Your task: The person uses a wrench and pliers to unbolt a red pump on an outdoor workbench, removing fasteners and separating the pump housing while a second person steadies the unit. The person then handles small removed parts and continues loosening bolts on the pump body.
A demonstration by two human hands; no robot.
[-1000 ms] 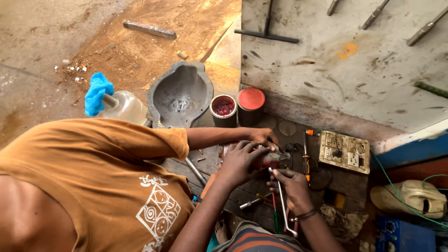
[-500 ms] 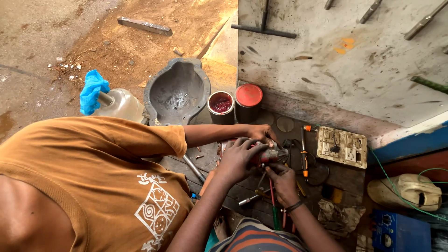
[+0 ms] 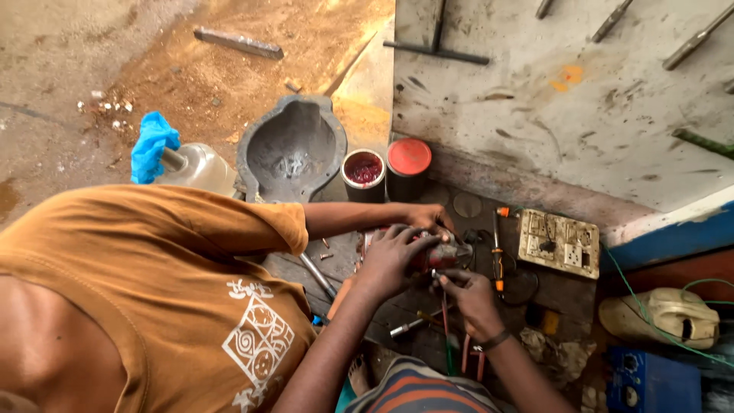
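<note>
On the dark work board lies a small red and dark power tool (image 3: 443, 252). My left hand (image 3: 390, 260) is wrapped over it from the left. My right hand (image 3: 468, 294), with a band on its wrist, pinches at the tool's lower front edge; what its fingertips hold is too small to tell. A second person in an orange shirt (image 3: 153, 306) crouches at the left, and that person's hand (image 3: 424, 218) rests on the far side of the same tool.
Behind the tool stand a grey metal basin (image 3: 290, 149), an open tin with red contents (image 3: 363, 168) and a red-lidded tin (image 3: 409, 157). An orange-handled screwdriver (image 3: 497, 256), a socket board (image 3: 558, 243), red-handled pliers (image 3: 466, 356) and a blue box (image 3: 650, 382) lie to the right.
My right hand has moved up from the board to the tool's front edge. My left hand and the other person's hand have stayed on the tool.
</note>
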